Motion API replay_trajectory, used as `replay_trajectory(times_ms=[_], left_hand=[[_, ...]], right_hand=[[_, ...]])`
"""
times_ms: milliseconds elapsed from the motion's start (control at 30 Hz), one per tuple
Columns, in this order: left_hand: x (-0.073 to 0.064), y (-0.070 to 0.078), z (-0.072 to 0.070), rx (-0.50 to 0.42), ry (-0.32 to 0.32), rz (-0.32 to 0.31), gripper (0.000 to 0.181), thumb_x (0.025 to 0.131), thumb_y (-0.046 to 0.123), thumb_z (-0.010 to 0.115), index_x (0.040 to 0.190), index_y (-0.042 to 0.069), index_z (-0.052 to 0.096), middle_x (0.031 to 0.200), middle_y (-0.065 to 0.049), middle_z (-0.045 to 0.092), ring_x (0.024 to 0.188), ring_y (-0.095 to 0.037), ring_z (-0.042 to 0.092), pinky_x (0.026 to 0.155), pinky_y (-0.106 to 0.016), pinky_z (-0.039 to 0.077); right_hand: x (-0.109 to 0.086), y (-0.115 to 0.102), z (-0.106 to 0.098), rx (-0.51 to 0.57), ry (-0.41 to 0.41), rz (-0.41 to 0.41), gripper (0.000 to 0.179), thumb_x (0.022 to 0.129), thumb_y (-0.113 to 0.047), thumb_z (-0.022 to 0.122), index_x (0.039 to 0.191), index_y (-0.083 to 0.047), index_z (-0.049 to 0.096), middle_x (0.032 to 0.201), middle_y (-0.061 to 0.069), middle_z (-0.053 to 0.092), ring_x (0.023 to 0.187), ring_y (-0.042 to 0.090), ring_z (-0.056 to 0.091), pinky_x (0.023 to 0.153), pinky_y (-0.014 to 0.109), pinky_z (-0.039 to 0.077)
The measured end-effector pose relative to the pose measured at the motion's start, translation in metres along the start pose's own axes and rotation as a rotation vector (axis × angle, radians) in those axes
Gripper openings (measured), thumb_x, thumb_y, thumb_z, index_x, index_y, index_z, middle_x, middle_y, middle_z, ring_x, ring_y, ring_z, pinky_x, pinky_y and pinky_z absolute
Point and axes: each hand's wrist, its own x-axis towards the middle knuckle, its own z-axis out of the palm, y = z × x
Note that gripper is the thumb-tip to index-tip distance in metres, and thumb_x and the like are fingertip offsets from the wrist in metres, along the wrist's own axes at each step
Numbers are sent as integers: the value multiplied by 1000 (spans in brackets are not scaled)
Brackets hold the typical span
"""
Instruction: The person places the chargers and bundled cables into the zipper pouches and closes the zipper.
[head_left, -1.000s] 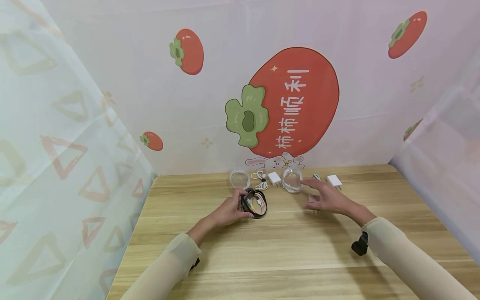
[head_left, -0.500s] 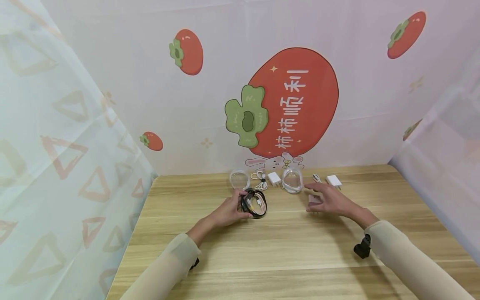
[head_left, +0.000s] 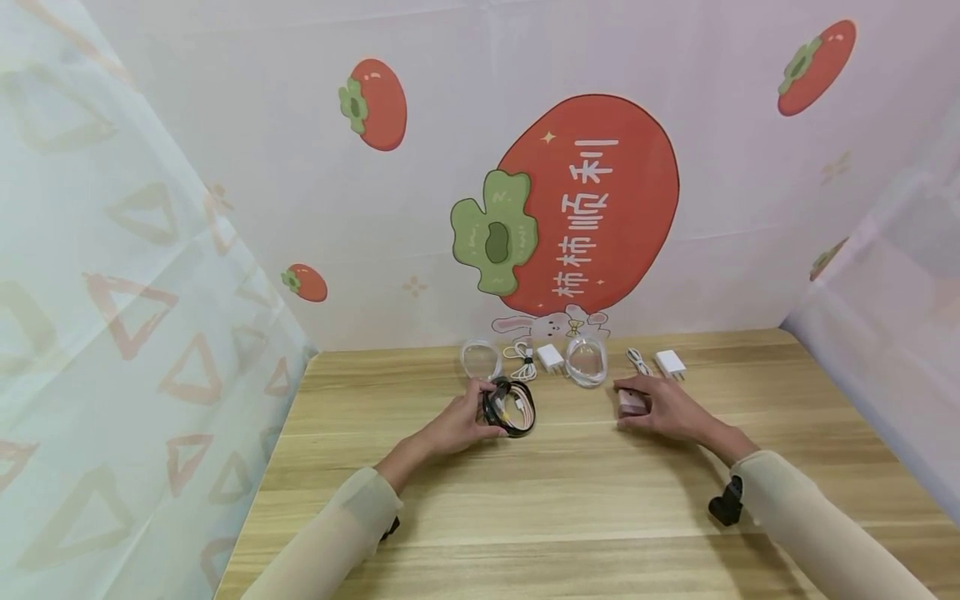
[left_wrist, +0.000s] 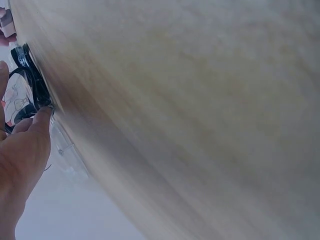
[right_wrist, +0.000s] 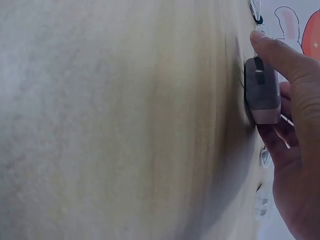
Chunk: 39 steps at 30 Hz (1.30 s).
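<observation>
In the head view my left hand (head_left: pixel 457 423) holds the left side of a coiled black cable (head_left: pixel 529 427), thumb in front and index finger behind. A paler cable with a white plug lies inside the coil. The left wrist view shows a fingertip on the black coil (left_wrist: pixel 37 82). Farther right, my right hand (head_left: pixel 667 407) has thumb and fingers around a small pinkish-grey plug charger (head_left: pixel 632 403). In the right wrist view the charger (right_wrist: pixel 262 90) stands close to the tabletop, its metal prongs facing the camera. The thumb extends past one end; fingers meet the other.
Along the wooden table's (head_left: pixel 525 517) back edge lie a clear coil (head_left: pixel 467 367), a tied white cable (head_left: pixel 524 367), a white charger (head_left: pixel 550 357), another clear coil (head_left: pixel 587 381), a small white cable (head_left: pixel 637 361) and a second white charger (head_left: pixel 670 362). Printed cloth walls surround the table.
My right hand has drawn slightly right and closed its thumb and fingers in around the pinkish-grey charger, uncovering the small white cable. The left hand stays on the black coil.
</observation>
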Motion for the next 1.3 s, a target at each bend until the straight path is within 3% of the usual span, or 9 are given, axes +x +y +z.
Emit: replay_trajectory(times_ms=[367, 800, 1000, 1300], left_hand=[[1, -3, 1, -15, -3, 7, 75, 90, 16, 87, 142, 3, 36, 136, -27, 65, 124, -29, 64, 109, -47, 50], [3, -7, 2, 24, -13, 13, 75, 91, 18, 87, 142, 4, 35, 129, -23, 69, 115, -23, 64, 105, -44, 52], [2, -4, 1, 10, -4, 9, 75, 90, 18, 87, 142, 3, 35, 121, -21, 71, 110, -22, 64, 103, -44, 52], [1, -5, 2, 14, 1, 18, 75, 91, 20, 87, 141, 4, 34, 130, -27, 67, 114, -26, 65, 102, -46, 52]], right_hand=[[-5, 2, 4, 79, 18, 65, 65, 78, -32, 96, 133, -6, 73, 123, 14, 75, 93, 15, 65, 78, 30, 55], [-4, 3, 9, 289, 18, 261, 57, 83, -29, 93, 134, -10, 74, 132, 15, 73, 99, 24, 62, 78, 25, 52], [-2, 3, 9, 324, 26, 278, 55, 82, -27, 94, 131, -9, 75, 131, 15, 73, 99, 25, 62, 78, 24, 52], [-2, 10, 12, 302, 26, 248, 53, 82, -32, 94, 128, -12, 78, 127, 13, 75, 98, 24, 63, 77, 24, 51]])
